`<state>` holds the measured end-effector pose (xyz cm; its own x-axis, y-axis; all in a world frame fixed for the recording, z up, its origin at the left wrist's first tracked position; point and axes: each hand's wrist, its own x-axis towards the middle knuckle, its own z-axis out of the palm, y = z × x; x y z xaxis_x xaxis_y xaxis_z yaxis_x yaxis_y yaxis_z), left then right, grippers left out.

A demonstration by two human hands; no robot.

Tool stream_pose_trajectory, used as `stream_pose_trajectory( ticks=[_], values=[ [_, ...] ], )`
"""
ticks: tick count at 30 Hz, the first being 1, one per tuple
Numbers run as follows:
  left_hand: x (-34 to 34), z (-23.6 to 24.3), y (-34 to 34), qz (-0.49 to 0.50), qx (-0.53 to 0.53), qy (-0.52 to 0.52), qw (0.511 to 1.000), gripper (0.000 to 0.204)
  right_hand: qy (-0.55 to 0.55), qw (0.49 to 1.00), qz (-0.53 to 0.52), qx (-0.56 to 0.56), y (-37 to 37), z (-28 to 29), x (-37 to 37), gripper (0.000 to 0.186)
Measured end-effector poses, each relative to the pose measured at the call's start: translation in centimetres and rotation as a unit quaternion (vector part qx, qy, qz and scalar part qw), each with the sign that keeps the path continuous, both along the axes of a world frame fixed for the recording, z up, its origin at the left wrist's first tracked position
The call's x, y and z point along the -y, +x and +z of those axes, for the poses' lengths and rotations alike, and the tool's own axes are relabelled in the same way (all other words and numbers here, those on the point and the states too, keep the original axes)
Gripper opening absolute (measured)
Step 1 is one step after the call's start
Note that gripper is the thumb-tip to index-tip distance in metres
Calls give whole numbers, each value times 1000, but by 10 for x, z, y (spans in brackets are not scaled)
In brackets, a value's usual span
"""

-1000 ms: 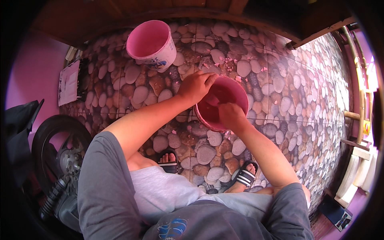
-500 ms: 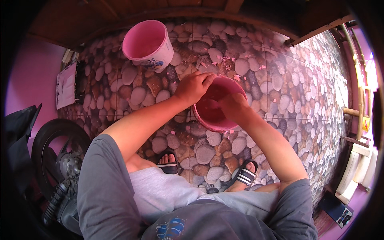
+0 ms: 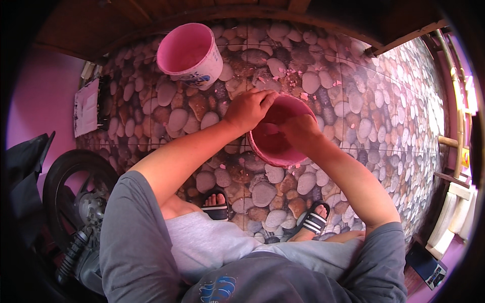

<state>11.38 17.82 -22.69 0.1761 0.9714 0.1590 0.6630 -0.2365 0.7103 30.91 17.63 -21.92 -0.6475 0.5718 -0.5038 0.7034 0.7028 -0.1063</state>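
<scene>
Floor tiles with a grey-and-brown pebble pattern (image 3: pixel 374 121) are spreading beneath the round pink bucket, seemingly plastic (image 3: pixel 263 151), which is standing at twelve o'clock, probably to suit both hands. Its inside is looking deep pink, its rim rough. From it, a white round bucket with pink inside and blue print (image 3: pixel 209 69) is standing at ten o'clock, perhaps to leave working room. The left hand (image 3: pixel 249 110) is clamping the rim near ten o'clock, probably for steadiness. The right hand (image 3: pixel 299 130) is sitting inside; its grip is hiding, so I cannot tell its state. Small pink flakes (image 3: pixel 304 96) are lying between twelve and one o'clock.
</scene>
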Motion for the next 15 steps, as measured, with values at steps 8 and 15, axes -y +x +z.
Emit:
stream_pose_trajectory(
  ticks=[8,15],
  values=[
    [1,2,-1,-2,-5,-16,1000,34,20,999,27,16,-3,7,-1,24],
    [2,2,2,8,-10,-13,1000,36,10,997,23,71,-3,-3,4,24]
  ],
)
